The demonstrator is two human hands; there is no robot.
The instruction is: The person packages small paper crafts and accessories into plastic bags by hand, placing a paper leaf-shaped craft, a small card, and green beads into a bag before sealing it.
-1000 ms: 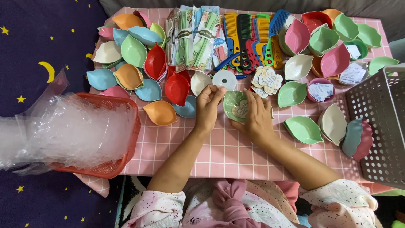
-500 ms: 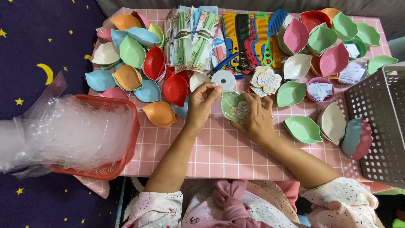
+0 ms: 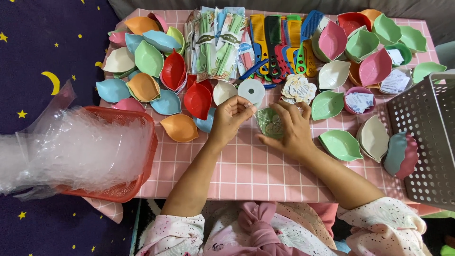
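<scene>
My right hand [image 3: 292,128] grips a small green leaf-shaped dish wrapped in clear plastic [image 3: 270,123] over the pink checked table [image 3: 246,166]. My left hand [image 3: 231,116] is closed with fingertips pinched just left of the dish, close to a white tape roll [image 3: 251,90]. Whether something thin is pinched in the left fingers is too small to tell. A white, a red and a blue leaf dish lie beside the left hand.
Coloured leaf dishes [image 3: 147,71] crowd the table's left and right [image 3: 369,52]. Packets [image 3: 215,42], combs [image 3: 279,40] and flower-shaped cards [image 3: 297,87] line the back. A red basket of clear bags [image 3: 76,151] sits left; a grey perforated basket [image 3: 426,142] stands right.
The wrapped green dish has shifted slightly toward the right hand. My left hand has let go of its edge and drawn up toward the tape roll, fingers pinched.
</scene>
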